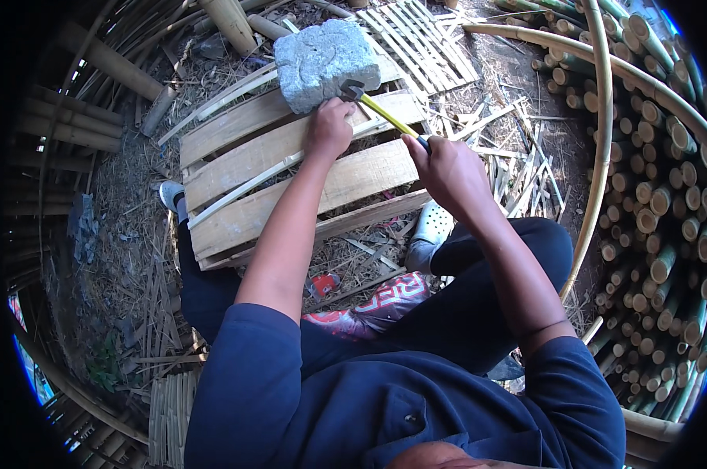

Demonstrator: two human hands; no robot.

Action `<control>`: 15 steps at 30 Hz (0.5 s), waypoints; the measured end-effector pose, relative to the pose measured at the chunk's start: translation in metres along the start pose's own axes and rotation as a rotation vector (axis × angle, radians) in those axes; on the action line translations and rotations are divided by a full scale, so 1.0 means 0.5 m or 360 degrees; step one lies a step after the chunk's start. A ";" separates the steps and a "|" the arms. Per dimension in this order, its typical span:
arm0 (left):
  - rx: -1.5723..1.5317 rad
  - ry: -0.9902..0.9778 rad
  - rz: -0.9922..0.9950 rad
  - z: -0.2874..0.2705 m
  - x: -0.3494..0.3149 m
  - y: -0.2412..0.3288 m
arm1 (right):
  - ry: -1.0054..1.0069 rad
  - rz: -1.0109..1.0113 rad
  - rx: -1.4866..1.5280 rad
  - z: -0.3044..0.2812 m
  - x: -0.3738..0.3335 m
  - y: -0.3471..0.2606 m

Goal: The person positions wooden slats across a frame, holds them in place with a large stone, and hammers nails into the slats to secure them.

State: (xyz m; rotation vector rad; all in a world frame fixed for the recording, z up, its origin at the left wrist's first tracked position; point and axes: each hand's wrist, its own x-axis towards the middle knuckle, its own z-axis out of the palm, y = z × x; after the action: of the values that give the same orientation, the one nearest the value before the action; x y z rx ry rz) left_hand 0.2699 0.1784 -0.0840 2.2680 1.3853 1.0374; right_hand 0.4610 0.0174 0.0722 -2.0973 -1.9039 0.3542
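My right hand [451, 173] is wrapped around the lower handle of a hammer [392, 116] with a yellow and dark shaft. Its dark metal head lies against the front of a rough grey stone block [326, 62], just above my left fingertips. My left hand [330, 131] is closed at the stone's near lower edge; whatever it pinches is hidden. Both hands are over a low slatted wooden stand [248, 181], on which the stone rests. A thin pale bamboo strip [248, 186] lies slantwise across the slats and passes beneath my left wrist.
Cut bamboo poles [650, 203] are stacked at the right, behind a bent bamboo pole [601, 141]. A slatted bamboo panel [424, 47] lies beyond the stand. Loose bamboo slivers [529, 172] litter the ground. A small red object [322, 286] lies between my legs.
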 end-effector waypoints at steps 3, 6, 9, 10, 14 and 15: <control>-0.0059 0.0021 0.0061 0.005 0.007 0.002 | -0.0092 0.0101 -0.0195 0.027 0.009 0.033; 0.0027 -0.0002 0.0015 0.009 0.005 0.005 | 0.0101 -0.0064 -0.0193 0.018 -0.003 0.032; 0.0036 0.0048 -0.0039 0.007 0.007 0.006 | 0.0132 -0.0094 -0.0148 0.002 -0.005 0.004; 0.0003 0.0116 -0.0026 0.006 0.006 0.005 | 0.0159 -0.0121 -0.0118 0.002 -0.007 0.000; -0.0353 0.0016 -0.0211 -0.009 0.003 0.030 | 0.0078 -0.0055 -0.0275 0.025 0.001 0.027; -0.0262 -0.0019 0.0052 -0.017 0.003 0.019 | -0.0006 -0.0037 -0.0305 0.022 0.000 0.026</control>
State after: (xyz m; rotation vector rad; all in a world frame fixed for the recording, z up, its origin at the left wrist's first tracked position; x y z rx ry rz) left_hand 0.2707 0.1740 -0.0718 2.1807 1.2140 1.1030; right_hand 0.4689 0.0169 0.0573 -2.1915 -2.0349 0.1766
